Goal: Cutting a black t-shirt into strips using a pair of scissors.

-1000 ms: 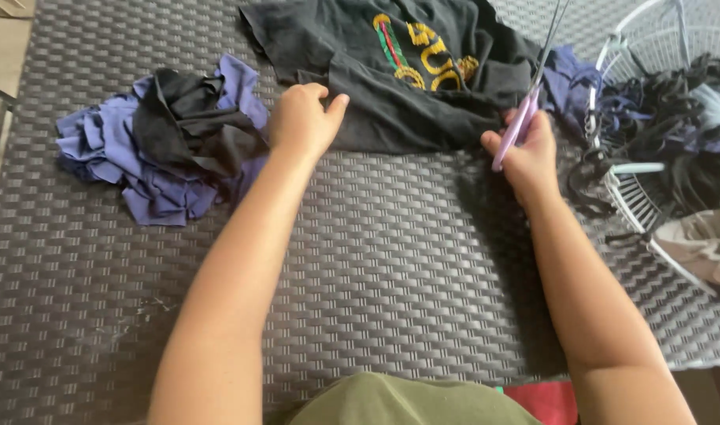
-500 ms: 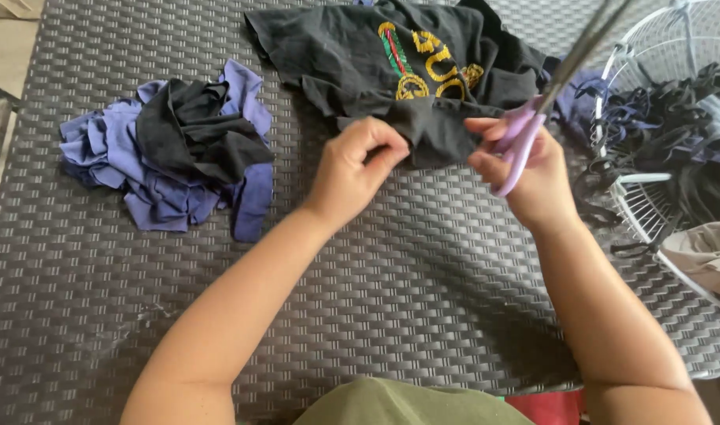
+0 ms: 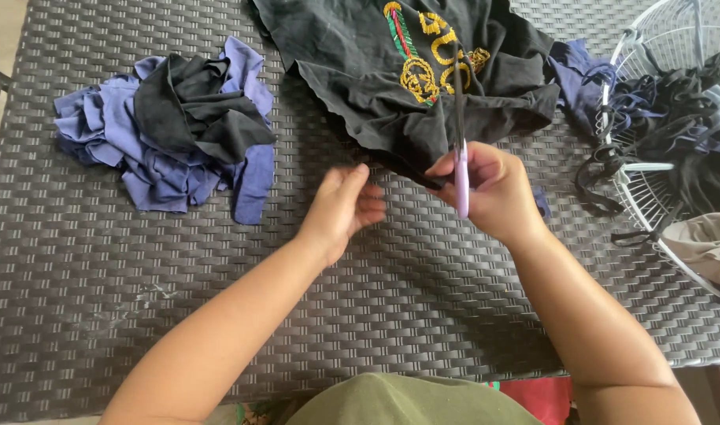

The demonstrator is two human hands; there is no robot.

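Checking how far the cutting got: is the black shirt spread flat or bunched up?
Bunched. The black shirt lies in rumpled folds on the woven table, its near edge gathered where the right hand holds scissors.

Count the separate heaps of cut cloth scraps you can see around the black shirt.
2: a purple and black scrap pile left of the black shirt, and dark strips in the white wire basket on the right. More may lie hidden.

on the table [image 3: 179, 315], scrap pile [image 3: 171, 134] lies left, shirt [image 3: 360, 71] behind centre, basket [image 3: 659, 47] right.
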